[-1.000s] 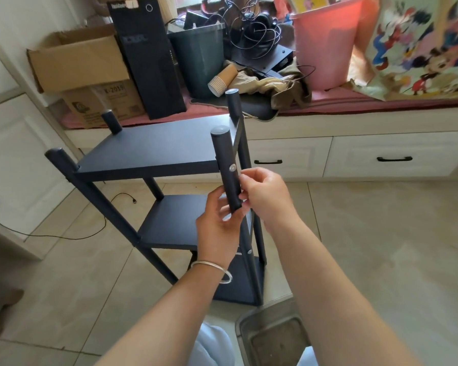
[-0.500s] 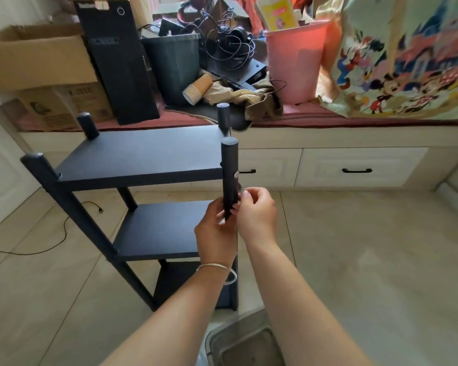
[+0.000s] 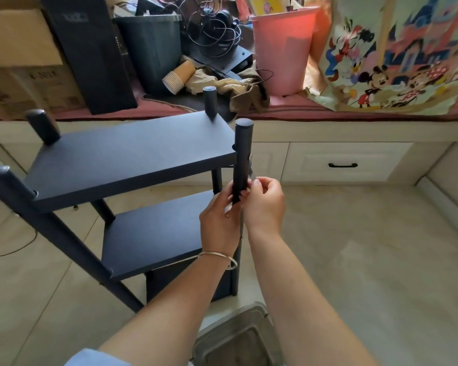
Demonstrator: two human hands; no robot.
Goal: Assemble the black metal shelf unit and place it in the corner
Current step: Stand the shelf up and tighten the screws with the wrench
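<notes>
The black metal shelf unit stands upright on the tiled floor with three dark shelves and round posts at its corners. Its near right post rises above the top shelf. My left hand grips that post just below the top shelf, a bangle on the wrist. My right hand pinches at the same post from the right side, fingers curled against it. What lies between the fingertips is too small to tell.
A window bench behind holds a cardboard box, a black computer tower, a dark bin, tangled cables, paper cups and a pink bucket. White drawers run below. A grey metal stool sits at my feet.
The view has swung so the shelf unit now looks upright instead of tilted. Both hands stay on the near right post, slightly lower in view.
</notes>
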